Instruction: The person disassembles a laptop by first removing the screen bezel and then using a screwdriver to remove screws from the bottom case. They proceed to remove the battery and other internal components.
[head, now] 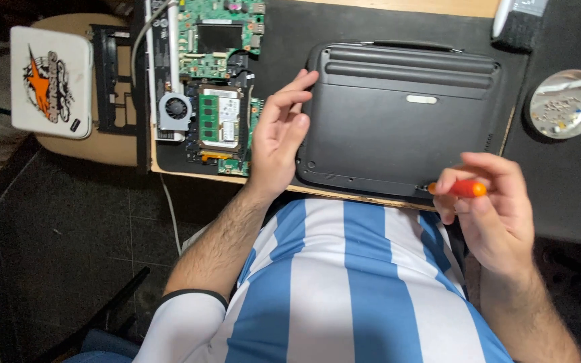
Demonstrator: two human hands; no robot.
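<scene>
A black laptop [405,121] lies bottom side up on the dark mat. My left hand [278,138] rests flat against its left edge, fingers apart and pointing away from me. My right hand [489,202] grips a small orange-handled screwdriver [462,189] at the laptop's near right corner, the tip pointing left toward the case edge. To the left of the laptop lies an opened laptop base with a green circuit board [220,40], memory modules [220,121] and a small fan [176,107].
A round metal dish [566,104] holding several small screws sits at the right. A white cover with an orange sticker [50,81] rests on a stool at far left, a black frame [112,74] beside it. The wooden table edge [344,193] runs near my striped shirt.
</scene>
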